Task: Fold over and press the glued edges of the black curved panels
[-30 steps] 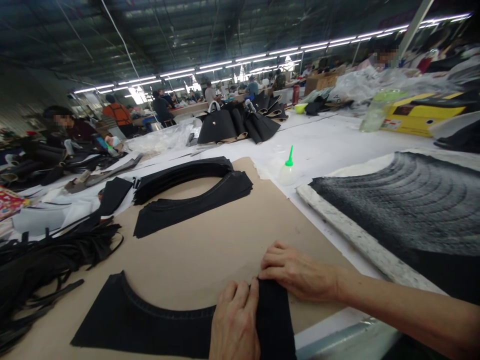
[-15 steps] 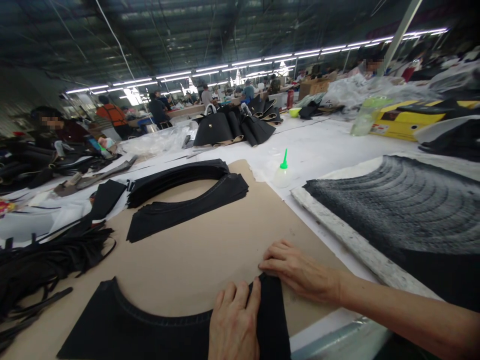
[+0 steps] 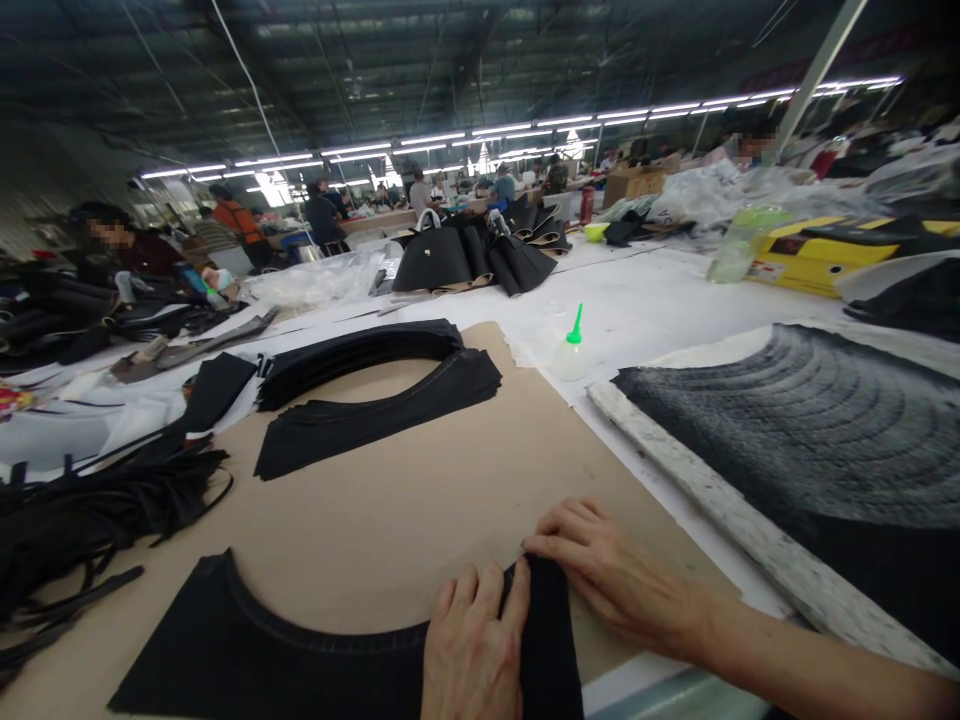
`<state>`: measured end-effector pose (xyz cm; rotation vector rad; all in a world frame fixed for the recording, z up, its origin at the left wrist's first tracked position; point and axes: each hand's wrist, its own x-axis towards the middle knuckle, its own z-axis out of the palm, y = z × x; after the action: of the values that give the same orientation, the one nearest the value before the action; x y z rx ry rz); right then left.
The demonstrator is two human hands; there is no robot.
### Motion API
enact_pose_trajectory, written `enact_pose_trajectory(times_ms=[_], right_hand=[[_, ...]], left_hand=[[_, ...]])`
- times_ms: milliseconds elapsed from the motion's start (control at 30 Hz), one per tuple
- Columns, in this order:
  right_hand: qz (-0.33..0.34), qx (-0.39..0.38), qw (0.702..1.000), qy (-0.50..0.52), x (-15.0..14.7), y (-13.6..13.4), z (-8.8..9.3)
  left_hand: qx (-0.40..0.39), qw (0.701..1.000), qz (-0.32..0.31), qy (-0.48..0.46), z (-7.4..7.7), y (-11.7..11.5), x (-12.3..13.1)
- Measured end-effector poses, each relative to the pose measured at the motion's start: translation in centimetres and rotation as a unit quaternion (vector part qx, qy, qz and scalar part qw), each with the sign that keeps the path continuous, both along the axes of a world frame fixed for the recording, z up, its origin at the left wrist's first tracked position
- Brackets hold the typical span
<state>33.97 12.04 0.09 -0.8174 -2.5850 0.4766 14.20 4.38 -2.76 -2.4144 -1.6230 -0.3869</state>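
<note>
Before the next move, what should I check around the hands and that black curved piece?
Left hand flat on the black curved piece: ok.
Right hand fingers on that piece's far edge: ok.
Piece flat on the tan board: ok where visible.
Its near edge, cut off by the frame: cannot tell.
Stack of black pieces apart from both hands: ok.
Glue bottle upright, off the board: ok.

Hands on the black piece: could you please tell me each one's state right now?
Left hand: open, flat on the black curved piece.
Right hand: open, fingertips on that piece's top edge, gripping nothing.
</note>
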Motion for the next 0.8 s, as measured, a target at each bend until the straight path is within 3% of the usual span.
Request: enact_pose_trajectory(times_ms=[433,633,800], right_hand=[[0.0,0.09,0.992,-0.089,0.6,-1.1,-1.8],[-0.061,0.134,0.987,-0.067,0.9,-1.2,-1.8],[0.018,0.102,0.993,-0.062,-1.3,-2.0,-1.6]], left_hand=[[0.102,0.994,-0.016,-0.023,-2.0,-1.2,-0.9],[0.179,0.983,-0.006,-0.032,-2.9,-1.6,-0.8],[0.23,0.971,0.002,-0.072,-3.3,-2.4,-1.1]])
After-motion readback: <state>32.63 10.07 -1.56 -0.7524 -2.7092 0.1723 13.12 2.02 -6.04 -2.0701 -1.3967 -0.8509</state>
